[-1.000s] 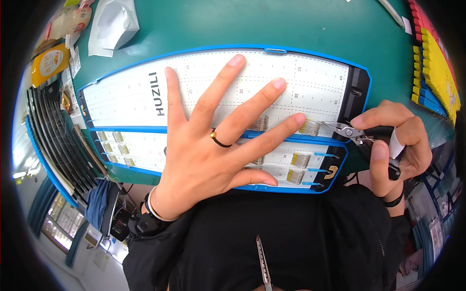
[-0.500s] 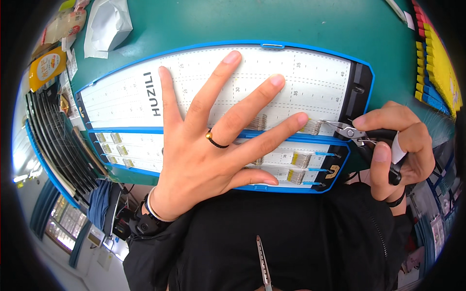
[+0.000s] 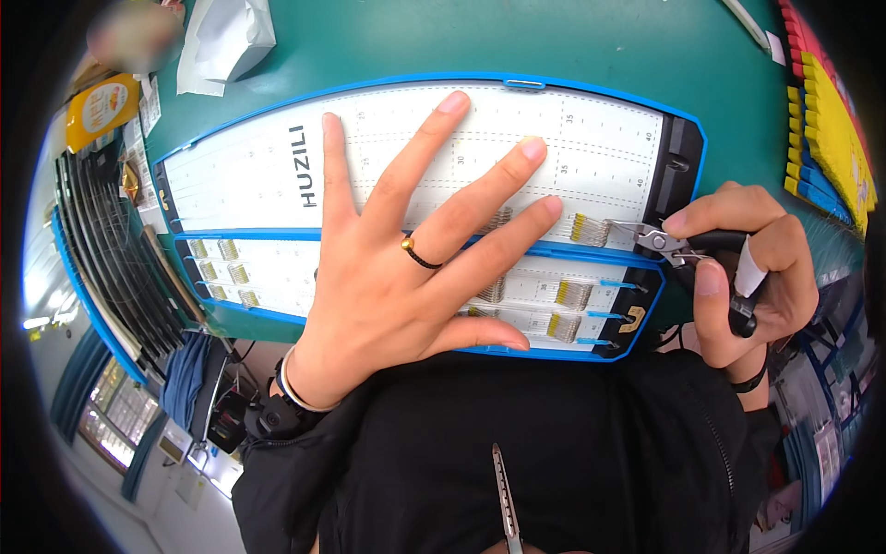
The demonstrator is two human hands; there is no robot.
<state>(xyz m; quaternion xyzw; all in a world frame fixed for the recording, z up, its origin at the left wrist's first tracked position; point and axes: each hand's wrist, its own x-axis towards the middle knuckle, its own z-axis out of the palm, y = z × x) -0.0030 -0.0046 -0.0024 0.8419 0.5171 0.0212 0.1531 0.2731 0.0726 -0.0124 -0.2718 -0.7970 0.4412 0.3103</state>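
Note:
A long, flat case [image 3: 600, 138] with a blue rim and white ruled panels lies open on the table, its two halves side by side. Across both halves my left hand [image 3: 388, 254] rests palm down, fingers spread, holding nothing. My right hand [image 3: 771, 268] is closed round small pliers [image 3: 666, 245] with dark handles. Their tips reach a bundle of fine metal wire pieces with yellow ends [image 3: 591, 231] near the far half's right end; whether they grip one is too small to tell. Similar bundles [image 3: 574, 295] sit in the near half beside blue strips [image 3: 611, 316]. My left hand hides the middle.
A crumpled white paper bag [image 3: 226, 46] lies at the back left, near an orange packet [image 3: 103, 109]. Dark curved strips [image 3: 111, 258] are stacked at the left edge. Yellow, red and blue notched foam pieces [image 3: 831, 129] stand at the right. The table [image 3: 397, 42] is green.
The view has shifted slightly. My left forefinger has drawn back to the left, showing more of the wire bundle by the plier tips. The pliers stay at the case's right end.

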